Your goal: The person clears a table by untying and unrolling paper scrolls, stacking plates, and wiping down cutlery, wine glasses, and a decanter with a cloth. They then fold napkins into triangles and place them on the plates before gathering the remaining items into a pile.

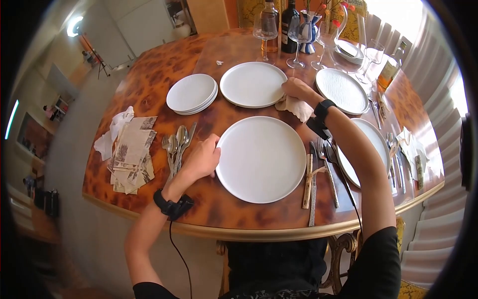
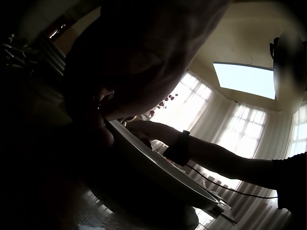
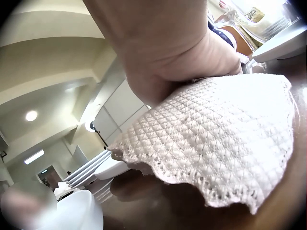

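Observation:
A large white plate (image 1: pixel 261 159) lies at the near side of the table. My left hand (image 1: pixel 203 155) grips its left rim, fingers curled; the left wrist view shows the hand (image 2: pixel 139 62) dark against the plate's edge (image 2: pixel 165 167). Farther back, my right hand (image 1: pixel 298 90) holds a beige cloth (image 1: pixel 297 108) beside the right rim of the far stacked plates (image 1: pixel 253 83). In the right wrist view the quilted, scallop-edged cloth (image 3: pixel 216 139) hangs under the hand (image 3: pixel 177 52), whose fingertips are mostly hidden.
Small stacked plates (image 1: pixel 191 93) stand back left, near loose cutlery (image 1: pixel 180 142) and patterned napkins (image 1: pixel 133 149). Tied cutlery (image 1: pixel 321 169) lies right of the near plate. More plates (image 1: pixel 342 91), glasses (image 1: pixel 296 47), bottles (image 1: pixel 290 27) and a vase (image 1: pixel 308 31) stand at the back and right.

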Tool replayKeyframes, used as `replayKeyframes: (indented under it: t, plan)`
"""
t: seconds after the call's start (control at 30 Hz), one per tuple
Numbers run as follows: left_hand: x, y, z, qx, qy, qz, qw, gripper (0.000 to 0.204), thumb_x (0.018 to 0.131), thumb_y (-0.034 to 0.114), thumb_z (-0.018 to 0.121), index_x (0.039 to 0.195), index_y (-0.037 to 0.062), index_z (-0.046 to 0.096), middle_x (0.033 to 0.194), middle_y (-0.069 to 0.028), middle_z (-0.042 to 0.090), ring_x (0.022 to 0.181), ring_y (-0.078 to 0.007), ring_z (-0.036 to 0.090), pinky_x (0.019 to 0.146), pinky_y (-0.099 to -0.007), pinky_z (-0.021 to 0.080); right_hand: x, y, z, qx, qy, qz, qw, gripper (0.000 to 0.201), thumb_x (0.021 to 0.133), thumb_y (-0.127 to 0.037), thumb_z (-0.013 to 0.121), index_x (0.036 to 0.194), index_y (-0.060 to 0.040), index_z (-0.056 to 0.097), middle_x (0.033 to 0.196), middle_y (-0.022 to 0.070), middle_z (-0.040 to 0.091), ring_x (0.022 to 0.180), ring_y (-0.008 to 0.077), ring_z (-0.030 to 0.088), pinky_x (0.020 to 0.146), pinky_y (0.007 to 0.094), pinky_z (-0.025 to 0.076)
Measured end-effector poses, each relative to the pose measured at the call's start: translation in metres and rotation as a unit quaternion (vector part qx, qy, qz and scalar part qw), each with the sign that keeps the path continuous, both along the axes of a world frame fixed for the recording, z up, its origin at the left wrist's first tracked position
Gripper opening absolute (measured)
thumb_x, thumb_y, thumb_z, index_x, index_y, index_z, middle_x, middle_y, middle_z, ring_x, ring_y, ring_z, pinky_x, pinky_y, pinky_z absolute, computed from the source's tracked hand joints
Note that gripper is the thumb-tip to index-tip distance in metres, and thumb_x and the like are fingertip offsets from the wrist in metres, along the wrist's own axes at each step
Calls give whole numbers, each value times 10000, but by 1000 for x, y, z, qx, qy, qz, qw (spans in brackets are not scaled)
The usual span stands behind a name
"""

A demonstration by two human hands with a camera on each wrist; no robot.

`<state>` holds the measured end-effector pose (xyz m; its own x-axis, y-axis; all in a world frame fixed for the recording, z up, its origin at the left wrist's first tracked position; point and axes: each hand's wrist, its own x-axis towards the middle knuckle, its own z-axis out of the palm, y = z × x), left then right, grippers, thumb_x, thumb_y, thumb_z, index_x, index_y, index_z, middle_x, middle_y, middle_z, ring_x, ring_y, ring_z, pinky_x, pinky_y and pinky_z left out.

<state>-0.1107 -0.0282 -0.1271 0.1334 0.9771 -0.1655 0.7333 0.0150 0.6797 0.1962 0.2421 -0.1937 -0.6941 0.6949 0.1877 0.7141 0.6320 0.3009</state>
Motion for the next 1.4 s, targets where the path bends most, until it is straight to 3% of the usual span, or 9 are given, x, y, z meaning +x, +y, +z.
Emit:
replayKeyframes:
  t: [0.1, 0.2, 0.3, 0.43, 0.5, 0.83, 0.97, 1.2, 1.4]
  plan:
    - [-2, 3, -3, -2, 11, -6, 1000, 242, 939, 86, 475, 1124, -65, 515, 751, -163, 676, 472, -211, 642, 481, -340, 520, -2, 12, -13, -40, 126, -65, 989, 68, 739, -70, 654, 755, -24, 701, 767, 178, 694, 749, 340, 702, 702, 399, 570]
    - [-4, 5, -8, 1, -4, -18, 1000, 242, 945, 70, 460, 1132, -77, 506, 742, -159, 669, 477, -208, 643, 463, -329, 528, -10, 0, 4, -173, 47, -145, 973, 366, 898, -210, 467, 1097, 10, 681, 1167, 205, 657, 1083, 376, 636, 899, 468, 505]
    - [-3, 4, -3, -9, -7, -27, 1000, 246, 948, 59, 453, 1140, -87, 501, 767, -171, 666, 487, -210, 646, 462, -321, 537, -11, 6, -6, -217, 183, -208, 936, 363, 896, -217, 479, 1105, -1, 683, 1168, 205, 658, 1086, 365, 639, 891, 468, 509]
    - [-9, 4, -6, 26, 11, -42, 999, 235, 926, 19, 448, 1114, -111, 502, 872, -244, 663, 579, -290, 685, 491, -373, 572, -13, -4, 3, -210, 147, -176, 950, 362, 893, -218, 490, 1122, -16, 684, 1175, 185, 663, 1093, 363, 638, 885, 462, 514]
    - [-19, 5, -11, -8, -33, -16, 999, 238, 926, 21, 450, 1128, -93, 507, 889, -228, 658, 583, -274, 686, 482, -366, 573, -13, -6, 0, -144, 158, -140, 967, 169, 825, -110, 602, 882, -5, 720, 900, 208, 696, 844, 352, 700, 722, 415, 575]
    - [-25, -1, 7, -57, -28, 12, 998, 284, 946, 81, 492, 1184, -74, 506, 700, -154, 651, 481, -201, 637, 432, -317, 529, -5, -59, 70, -262, 236, -231, 907, 390, 920, -295, 455, 1073, -27, 693, 1097, 203, 677, 984, 359, 667, 831, 460, 519]
    - [-35, -25, 24, 6, -7, 108, 994, 417, 975, 246, 549, 1266, -46, 486, 574, -119, 620, 404, -148, 566, 380, -269, 411, 76, -57, 114, -137, 203, -246, 938, 382, 844, -340, 556, 1058, -69, 719, 1082, 158, 700, 1018, 342, 667, 828, 449, 525]
    - [-42, -21, 34, 27, -292, 71, 953, 283, 1025, 271, 484, 1164, 30, 536, 607, -74, 614, 404, -76, 491, 379, -192, 343, 247, -75, 97, -150, 240, -507, 814, 398, 775, -283, 658, 1091, -45, 702, 1143, 180, 679, 1074, 290, 662, 869, 405, 531]
    - [-13, -2, 34, 4, -387, -7, 922, 276, 1034, 271, 465, 1141, 30, 546, 664, -60, 623, 473, -70, 521, 429, -185, 388, 269, -86, 57, -145, 102, -406, 896, 390, 822, -362, 642, 1062, -62, 712, 1116, 192, 672, 1043, 355, 643, 914, 393, 495]
